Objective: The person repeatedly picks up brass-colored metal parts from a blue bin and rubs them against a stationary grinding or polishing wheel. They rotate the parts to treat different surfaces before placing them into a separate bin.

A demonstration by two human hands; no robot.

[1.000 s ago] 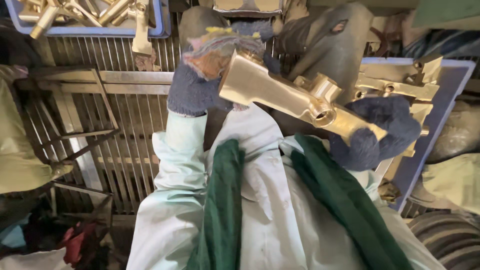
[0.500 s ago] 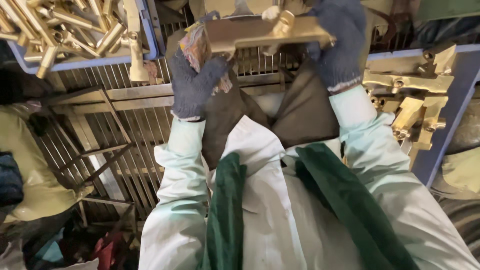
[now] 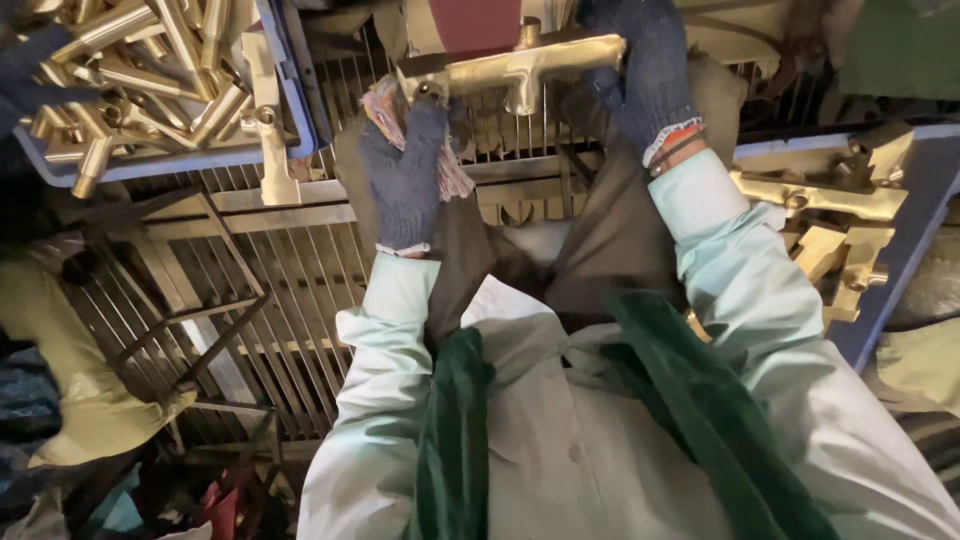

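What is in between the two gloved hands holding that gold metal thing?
In the head view, the brass fitting spans the gap between the left hand and the right hand. Below it sits a metal grate, behind it a reddish belt.

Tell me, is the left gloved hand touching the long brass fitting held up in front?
Touching. The head view shows the left hand wrapped around the near end of the brass fitting, with a rag tucked under the glove.
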